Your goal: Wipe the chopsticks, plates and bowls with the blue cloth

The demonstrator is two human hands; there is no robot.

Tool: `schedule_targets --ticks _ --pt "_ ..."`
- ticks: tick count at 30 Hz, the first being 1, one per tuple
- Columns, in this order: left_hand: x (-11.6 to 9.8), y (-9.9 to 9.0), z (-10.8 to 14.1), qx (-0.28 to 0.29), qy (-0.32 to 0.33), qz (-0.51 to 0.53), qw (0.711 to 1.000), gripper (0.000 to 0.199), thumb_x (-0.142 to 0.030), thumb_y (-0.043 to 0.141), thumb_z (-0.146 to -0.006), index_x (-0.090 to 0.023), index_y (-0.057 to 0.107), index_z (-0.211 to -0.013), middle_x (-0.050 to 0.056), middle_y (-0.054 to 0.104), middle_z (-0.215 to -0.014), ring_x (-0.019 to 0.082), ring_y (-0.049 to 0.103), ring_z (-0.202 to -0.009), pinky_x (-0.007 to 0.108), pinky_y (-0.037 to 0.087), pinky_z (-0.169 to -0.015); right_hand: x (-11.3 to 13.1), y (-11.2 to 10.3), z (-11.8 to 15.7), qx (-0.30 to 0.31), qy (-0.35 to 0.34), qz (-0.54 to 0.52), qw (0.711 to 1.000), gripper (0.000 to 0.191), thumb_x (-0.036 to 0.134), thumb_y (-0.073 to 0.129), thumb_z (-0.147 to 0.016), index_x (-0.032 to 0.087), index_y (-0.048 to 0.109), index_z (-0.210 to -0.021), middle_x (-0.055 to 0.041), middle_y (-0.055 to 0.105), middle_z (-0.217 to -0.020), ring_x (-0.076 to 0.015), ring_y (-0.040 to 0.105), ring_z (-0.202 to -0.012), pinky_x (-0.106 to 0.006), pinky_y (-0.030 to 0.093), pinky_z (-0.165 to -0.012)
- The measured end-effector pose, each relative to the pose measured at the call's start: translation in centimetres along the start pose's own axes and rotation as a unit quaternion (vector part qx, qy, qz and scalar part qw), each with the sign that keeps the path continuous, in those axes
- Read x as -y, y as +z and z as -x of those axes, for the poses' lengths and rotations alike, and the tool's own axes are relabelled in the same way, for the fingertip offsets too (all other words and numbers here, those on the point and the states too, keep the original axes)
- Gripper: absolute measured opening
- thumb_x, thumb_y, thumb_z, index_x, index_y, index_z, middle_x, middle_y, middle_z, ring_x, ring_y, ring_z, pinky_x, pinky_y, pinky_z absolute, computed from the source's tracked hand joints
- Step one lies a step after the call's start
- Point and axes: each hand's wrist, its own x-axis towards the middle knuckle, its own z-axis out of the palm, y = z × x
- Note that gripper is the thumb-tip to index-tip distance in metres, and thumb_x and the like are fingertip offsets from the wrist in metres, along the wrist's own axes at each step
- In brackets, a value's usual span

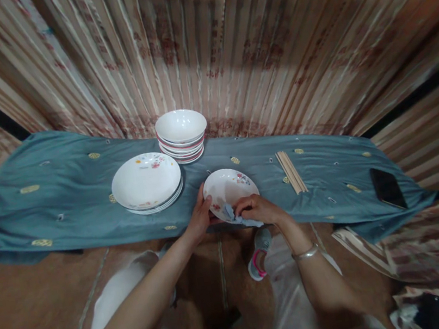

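A small white plate (227, 185) with red flowers on its rim is tilted up near the table's front edge. My left hand (201, 215) grips its left rim, thumb over the top. Bunched in my right hand (256, 208) is a light blue cloth (233, 216), pressed against the plate's lower inner surface. To the left of it lies a stack of larger flowered plates (146, 183). Behind these stands a stack of white bowls (181, 129), some with red bands.
Several wooden chopsticks (291, 172) lie side by side right of the plate. A black phone (388, 189) rests at the table's right end. A blue-green cloth (71, 197) covers the narrow table, and a pleated curtain (202, 51) hangs behind it.
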Motion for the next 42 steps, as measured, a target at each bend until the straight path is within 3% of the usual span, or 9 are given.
schedule_targets --ticks 12,23,30,42 --pt "0.1 -0.1 -0.2 -0.004 0.012 -0.013 1.000 0.075 -0.041 0.056 -0.086 -0.035 0.018 -0.150 0.010 0.063 -0.119 0.022 0.068 -0.074 0.038 0.059 -0.058 -0.2 -0.8 0.7 -0.070 0.005 0.158 0.985 0.022 0.006 0.054 -0.067 0.020 0.071 -0.064 -0.0018 0.073 -0.083 -0.0170 0.067 -0.081 -0.027 0.049 -0.079" --pt "0.2 -0.3 -0.3 0.005 0.019 -0.006 1.000 0.072 -0.042 0.059 -0.084 -0.036 0.025 -0.148 0.009 0.060 -0.125 0.021 0.068 -0.078 0.037 0.059 -0.059 -1.5 -0.6 0.1 -0.162 0.030 0.306 0.937 0.025 0.005 0.048 -0.077 0.018 0.069 -0.074 -0.0083 0.071 -0.093 -0.0209 0.064 -0.089 -0.032 0.048 -0.085" --pt "-0.3 0.1 -0.1 0.002 0.013 -0.024 1.000 0.074 -0.043 0.057 -0.085 -0.035 0.021 -0.149 0.009 0.063 -0.120 0.022 0.068 -0.077 0.036 0.059 -0.059 -2.2 -0.4 -0.6 -0.209 0.024 0.350 0.913 0.026 0.004 0.046 -0.078 0.018 0.068 -0.078 -0.0095 0.069 -0.096 -0.0222 0.062 -0.093 -0.034 0.048 -0.087" --pt "-0.2 0.2 -0.2 0.009 0.010 -0.025 1.000 0.073 -0.043 0.054 -0.087 -0.033 0.018 -0.150 0.010 0.064 -0.113 0.020 0.068 -0.069 0.037 0.059 -0.058 -2.2 0.1 -1.7 -0.228 0.013 0.363 0.903 0.031 0.003 0.042 -0.083 0.014 0.067 -0.096 -0.0123 0.065 -0.111 -0.0216 0.057 -0.108 -0.036 0.044 -0.099"
